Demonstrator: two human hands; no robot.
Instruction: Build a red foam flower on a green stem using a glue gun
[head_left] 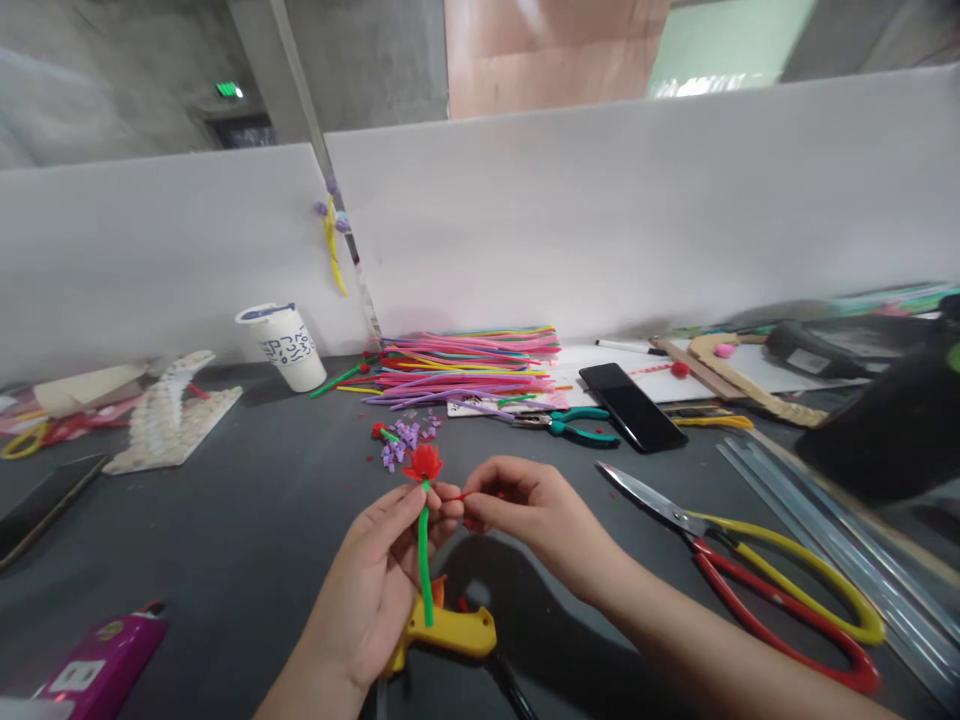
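My left hand [379,580] pinches the green pipe-cleaner stem [424,560] of a small flower with a red head [423,463], held upright above the grey table [247,520]. My right hand [525,510] is closed on a short red pipe-cleaner piece [472,493], its fingertips touching the left hand's beside the stem. Under both hands lies a yellow glue gun [454,632]. Purple scraps [405,440] and another small red-tipped green piece [382,432] lie just beyond the flower.
A pile of coloured pipe cleaners [469,365], teal pliers [574,425] and a black phone [631,406] lie further back. Large scissors [757,570] with red and yellow handles lie at the right. A white cup [289,345] stands at the back left, a magenta box [101,660] near left.
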